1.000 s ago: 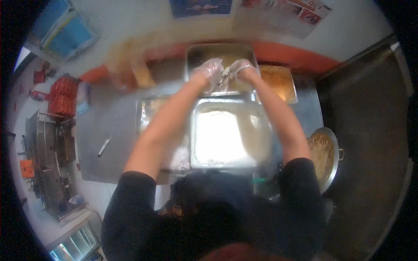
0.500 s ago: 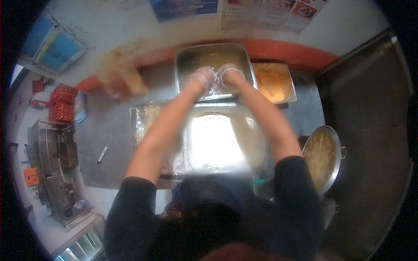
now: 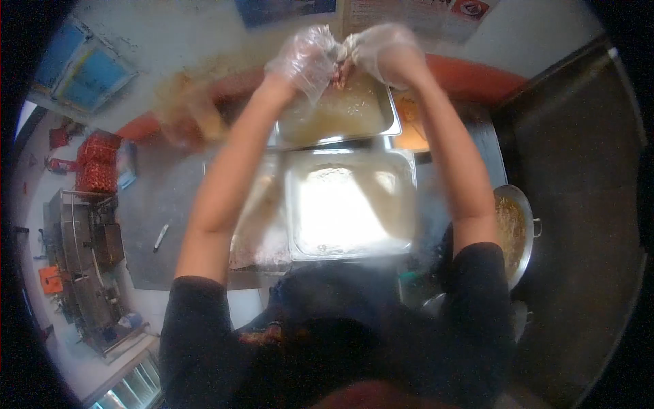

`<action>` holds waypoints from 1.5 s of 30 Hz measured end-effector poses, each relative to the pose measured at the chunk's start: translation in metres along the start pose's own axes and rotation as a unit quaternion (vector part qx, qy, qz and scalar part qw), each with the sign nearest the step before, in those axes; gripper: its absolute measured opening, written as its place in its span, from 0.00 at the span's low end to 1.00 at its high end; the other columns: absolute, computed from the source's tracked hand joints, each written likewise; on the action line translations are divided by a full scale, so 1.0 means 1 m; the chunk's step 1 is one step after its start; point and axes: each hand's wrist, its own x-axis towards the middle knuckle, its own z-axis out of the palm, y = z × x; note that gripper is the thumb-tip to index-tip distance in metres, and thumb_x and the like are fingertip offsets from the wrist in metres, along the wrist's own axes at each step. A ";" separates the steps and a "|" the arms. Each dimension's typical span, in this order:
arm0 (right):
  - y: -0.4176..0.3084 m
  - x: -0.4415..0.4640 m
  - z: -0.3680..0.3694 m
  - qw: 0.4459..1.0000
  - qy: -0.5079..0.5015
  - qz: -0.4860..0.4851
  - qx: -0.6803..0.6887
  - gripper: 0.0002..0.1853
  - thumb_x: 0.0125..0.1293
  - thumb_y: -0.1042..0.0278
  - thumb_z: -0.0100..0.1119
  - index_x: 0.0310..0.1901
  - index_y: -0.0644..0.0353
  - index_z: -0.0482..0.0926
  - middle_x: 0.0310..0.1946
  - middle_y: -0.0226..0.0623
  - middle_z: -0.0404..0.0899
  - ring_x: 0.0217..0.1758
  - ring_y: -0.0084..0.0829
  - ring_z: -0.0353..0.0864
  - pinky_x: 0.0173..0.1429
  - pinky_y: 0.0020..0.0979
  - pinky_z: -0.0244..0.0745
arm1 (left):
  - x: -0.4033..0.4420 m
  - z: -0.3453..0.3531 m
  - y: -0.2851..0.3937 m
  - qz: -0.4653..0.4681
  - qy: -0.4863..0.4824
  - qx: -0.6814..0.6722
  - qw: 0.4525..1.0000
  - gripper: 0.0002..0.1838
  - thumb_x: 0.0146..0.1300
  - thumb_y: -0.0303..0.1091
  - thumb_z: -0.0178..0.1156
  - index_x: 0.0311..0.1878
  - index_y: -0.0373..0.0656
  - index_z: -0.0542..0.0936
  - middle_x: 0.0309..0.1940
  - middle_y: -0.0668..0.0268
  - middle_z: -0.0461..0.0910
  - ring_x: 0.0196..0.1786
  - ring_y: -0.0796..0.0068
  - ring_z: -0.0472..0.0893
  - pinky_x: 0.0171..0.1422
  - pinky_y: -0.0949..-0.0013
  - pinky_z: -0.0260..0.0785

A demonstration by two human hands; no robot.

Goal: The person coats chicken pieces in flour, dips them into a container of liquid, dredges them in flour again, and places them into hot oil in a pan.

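Here, we see plastic-gloved left hand (image 3: 304,60) and right hand (image 3: 390,54) close together, both clamped on pale-coated food piece (image 3: 345,68) above metal tray (image 3: 394,121) of cloudy liquid (image 3: 334,114).

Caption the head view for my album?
Gloved left hand and right hand hold food above a metal pan of liquid.

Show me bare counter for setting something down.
Best: the table between its left edge and the left forearm, except the marker. Narrower, hazy: between front tray and right forearm. Crowded: the back tray, left hand and right hand there holding food.
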 end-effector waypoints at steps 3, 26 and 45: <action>-0.019 -0.008 -0.018 0.996 0.066 -0.013 -0.061 0.09 0.54 0.61 0.56 0.30 0.55 0.82 0.32 0.41 0.81 0.34 0.39 0.80 0.39 0.34 0.73 | -0.011 0.001 0.066 0.195 0.016 0.154 0.968 0.14 0.48 0.22 0.62 0.41 0.41 0.79 0.36 0.63 0.77 0.39 0.69 0.79 0.46 0.68 0.74; -0.024 -0.092 0.036 0.993 0.047 -0.011 0.105 0.07 0.49 0.62 0.60 0.25 0.54 0.83 0.27 0.39 0.80 0.30 0.36 0.77 0.38 0.35 0.72 | -0.099 0.039 -0.007 0.058 0.032 0.274 0.959 0.06 0.51 0.29 0.61 0.32 0.40 0.78 0.29 0.58 0.78 0.33 0.63 0.78 0.39 0.65 0.73; -0.083 -0.207 0.150 0.988 -0.072 -0.018 0.139 0.13 0.52 0.64 0.61 0.39 0.59 0.80 0.39 0.45 0.79 0.46 0.44 0.77 0.51 0.37 0.70 | -0.353 -0.013 0.055 -0.208 0.128 0.254 0.936 0.19 0.53 0.32 0.60 0.50 0.46 0.77 0.53 0.56 0.74 0.53 0.61 0.75 0.59 0.63 0.66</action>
